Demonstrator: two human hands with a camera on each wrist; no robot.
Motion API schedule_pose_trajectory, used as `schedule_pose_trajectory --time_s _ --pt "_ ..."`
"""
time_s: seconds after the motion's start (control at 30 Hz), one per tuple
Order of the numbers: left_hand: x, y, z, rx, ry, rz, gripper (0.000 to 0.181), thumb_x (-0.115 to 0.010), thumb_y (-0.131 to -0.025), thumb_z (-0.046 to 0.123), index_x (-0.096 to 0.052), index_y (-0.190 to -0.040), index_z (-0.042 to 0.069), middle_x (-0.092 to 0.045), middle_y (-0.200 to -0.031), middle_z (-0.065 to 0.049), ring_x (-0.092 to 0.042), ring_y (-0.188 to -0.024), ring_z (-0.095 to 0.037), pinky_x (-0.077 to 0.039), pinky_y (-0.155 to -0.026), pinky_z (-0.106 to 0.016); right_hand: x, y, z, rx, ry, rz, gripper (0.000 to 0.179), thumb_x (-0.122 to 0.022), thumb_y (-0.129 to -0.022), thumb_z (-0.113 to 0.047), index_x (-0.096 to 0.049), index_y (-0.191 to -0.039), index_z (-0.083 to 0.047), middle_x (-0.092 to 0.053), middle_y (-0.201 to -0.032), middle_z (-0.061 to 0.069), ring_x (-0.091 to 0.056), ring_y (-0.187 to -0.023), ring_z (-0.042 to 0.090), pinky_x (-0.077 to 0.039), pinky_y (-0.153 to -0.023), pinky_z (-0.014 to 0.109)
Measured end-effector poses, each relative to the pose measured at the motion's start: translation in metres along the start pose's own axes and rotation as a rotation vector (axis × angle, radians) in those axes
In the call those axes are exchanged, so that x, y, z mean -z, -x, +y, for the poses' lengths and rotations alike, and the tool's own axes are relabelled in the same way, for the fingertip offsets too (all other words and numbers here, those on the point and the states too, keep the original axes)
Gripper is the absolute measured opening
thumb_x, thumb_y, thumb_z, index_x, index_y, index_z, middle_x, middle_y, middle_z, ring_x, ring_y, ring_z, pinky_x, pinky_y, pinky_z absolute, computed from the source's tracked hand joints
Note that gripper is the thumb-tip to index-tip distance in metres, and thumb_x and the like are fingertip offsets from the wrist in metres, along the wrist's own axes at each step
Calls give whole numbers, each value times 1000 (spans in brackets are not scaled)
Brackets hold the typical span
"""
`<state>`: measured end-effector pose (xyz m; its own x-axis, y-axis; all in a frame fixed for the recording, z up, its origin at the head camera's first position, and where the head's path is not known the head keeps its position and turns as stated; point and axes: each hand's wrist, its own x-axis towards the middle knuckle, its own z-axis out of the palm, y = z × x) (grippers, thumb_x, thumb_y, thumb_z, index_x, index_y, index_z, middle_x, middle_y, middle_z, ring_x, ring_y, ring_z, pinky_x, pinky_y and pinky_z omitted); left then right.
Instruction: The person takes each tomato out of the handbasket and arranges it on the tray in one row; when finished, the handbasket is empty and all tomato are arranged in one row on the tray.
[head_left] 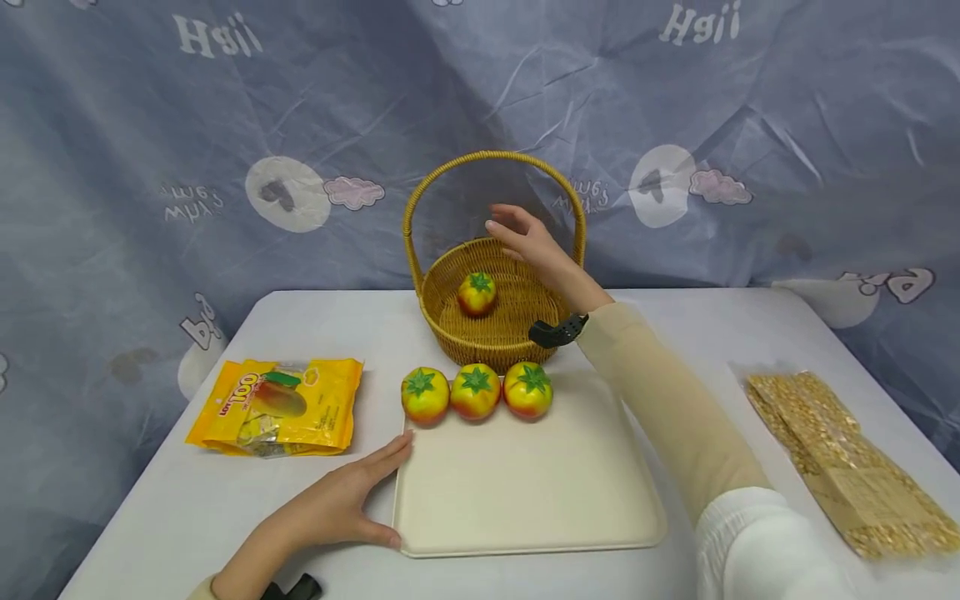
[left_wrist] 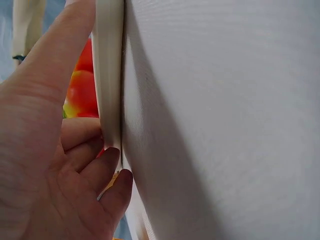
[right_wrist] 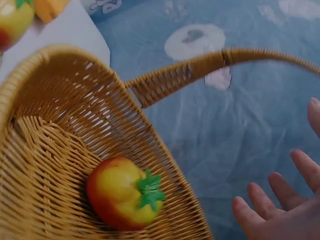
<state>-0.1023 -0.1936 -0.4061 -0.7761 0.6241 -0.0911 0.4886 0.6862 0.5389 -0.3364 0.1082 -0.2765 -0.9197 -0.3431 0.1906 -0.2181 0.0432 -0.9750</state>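
My left hand (head_left: 337,500) rests against the left side of a cream tray (head_left: 525,492), thumb near its front corner and fingertips farther back. In the left wrist view, the fingertips touch the tray's side wall (left_wrist: 111,75). Three red-and-yellow tomato-like fruits (head_left: 476,392) with green leafy tops stand in a row along the tray's back edge. Behind them is a woven basket (head_left: 442,333) with a tall handle, holding one similar fruit (right_wrist: 125,192). Over the basket's right rear, under the handle, my right hand (head_left: 528,242) hovers with loosely spread fingers and nothing in them.
A yellow candy bag (head_left: 281,408) with a mango picture lies left of the tray. On the right lies a clear bag of golden kernels (head_left: 847,458). A blue-grey patterned cloth (head_left: 480,83) hangs behind the white table (head_left: 360,325).
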Motion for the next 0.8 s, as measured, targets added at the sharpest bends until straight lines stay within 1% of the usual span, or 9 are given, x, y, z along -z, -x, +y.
schedule_pose_trajectory --time_s 0.07,0.1,0.17,0.23,0.37,0.5,0.63,0.7,0.8 --pt "-1 1 0 1 2 0 112 -71 -62 65 -29 -147 6 -15 -154 2 -21 -136 -16 -28 -105 -40 -1 -9 12 -89 -121 27 51 -54 -96 -24 -38 -142 -8 -37 -140 8 -35 -128 25 -28 -105 46" --pt "-1 1 0 -1 3 1 111 -72 -62 65 -30 -147 6 -15 -154 1 -22 -136 -17 -28 -105 -40 -2 -13 17 -126 -161 44 51 -54 -96 -24 -37 -142 -8 -36 -140 8 -34 -129 26 -26 -106 47" --pt "0 1 0 -4 7 7 111 -72 -62 64 -30 -146 5 -16 -154 1 -22 -136 -17 -28 -105 -40 -3 -17 26 -182 -214 78 52 -54 -96 -26 -38 -141 -9 -36 -141 7 -31 -131 26 -22 -107 48" --pt "-1 2 0 -6 9 10 111 -72 -62 64 -30 -146 5 -16 -154 0 -22 -136 -17 -29 -105 -40 -6 -19 34 -215 -217 99 52 -55 -95 -28 -39 -141 -10 -35 -143 6 -29 -132 26 -21 -108 48" --pt "-3 3 1 -10 12 10 111 -72 -62 65 -31 -146 4 -17 -154 -1 -23 -136 -19 -29 -105 -41 -9 -19 47 -250 -184 97 51 -55 -95 -28 -40 -140 -9 -35 -143 6 -27 -133 27 -22 -107 50" --pt "-7 3 1 -15 3 10 111 -71 -62 66 -32 -145 4 -18 -154 -1 -25 -135 -19 -29 -105 -40 -10 -19 57 -307 -134 59 51 -57 -94 -26 -41 -140 -10 -35 -143 7 -27 -133 27 -22 -106 51" --pt "-6 2 2 -28 -7 23 110 -71 -63 65 -32 -145 4 -18 -153 -1 -26 -135 -19 -30 -104 -40 -10 -22 63 -367 -39 9 53 -59 -93 -24 -41 -140 -8 -35 -143 8 -27 -133 28 -18 -107 52" --pt "-5 2 2 -25 -11 28 110 -71 -63 65 -32 -145 4 -18 -153 -1 -26 -135 -19 -30 -104 -40 -9 -26 66 -395 10 -24 54 -61 -93 -25 -41 -140 -8 -35 -143 9 -27 -133 28 -18 -107 52" --pt "-2 2 2 -19 -23 28 111 -70 -62 66 -32 -145 4 -18 -153 -1 -26 -135 -19 -31 -104 -41 -9 -31 69 -426 56 -79 54 -63 -91 -23 -43 -139 -8 -34 -143 11 -29 -132 30 -21 -107 51"
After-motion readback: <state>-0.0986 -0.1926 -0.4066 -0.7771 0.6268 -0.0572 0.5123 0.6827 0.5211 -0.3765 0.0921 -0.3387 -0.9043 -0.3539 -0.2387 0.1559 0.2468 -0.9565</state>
